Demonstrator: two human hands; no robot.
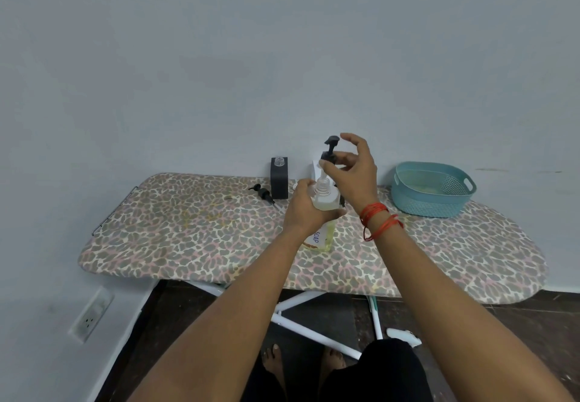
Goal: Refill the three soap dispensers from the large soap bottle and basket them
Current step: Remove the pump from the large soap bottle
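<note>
A clear soap bottle (323, 203) with yellowish liquid and a "SOAP" label stands on the ironing board (188, 232). My left hand (306, 210) grips its upper body. Its threaded neck is uncovered. Just above the neck, my right hand (354, 175) pinches a black pump head (330, 152) by its collar. A black square dispenser (279, 181) stands behind to the left with its neck open. Its black pump (262, 192) lies on the board beside it. A white container (315, 166) is mostly hidden behind my hands. The teal basket (434, 203) sits at the right.
The leopard-print board stands against a plain wall, which runs right behind the dispensers. A small dark part (343, 202) lies under my right wrist. The board's white legs (298, 304) and my feet are below. A wall socket (91, 315) is low on the left.
</note>
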